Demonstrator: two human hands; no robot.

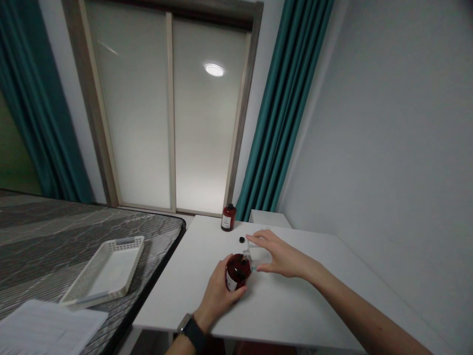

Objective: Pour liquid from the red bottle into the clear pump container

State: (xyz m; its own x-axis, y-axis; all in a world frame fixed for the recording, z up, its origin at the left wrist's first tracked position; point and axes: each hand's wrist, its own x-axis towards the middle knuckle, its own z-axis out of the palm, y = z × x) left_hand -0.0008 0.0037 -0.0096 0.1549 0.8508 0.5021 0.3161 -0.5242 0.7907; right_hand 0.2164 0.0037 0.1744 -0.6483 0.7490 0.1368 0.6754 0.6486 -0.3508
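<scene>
The left hand (218,296) wraps around a dark red round glass bottle (236,271) on the white table (295,305), tilting it toward a small clear glass (258,256). The right hand (283,256) curls loosely around that glass, thumb below and fingers above. A small black cap (242,240) lies just beyond. A second dark red bottle (228,217) stands upright at the table's far edge. A white plastic basket (107,268) rests on the grey bed (48,231).

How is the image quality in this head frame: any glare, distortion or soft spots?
Head view: ceiling lamp reflection glares on the frosted window; wide-angle bending tilts the curtains; the hands, left hand and right hand, look slightly soft around the dark bottle.
</scene>
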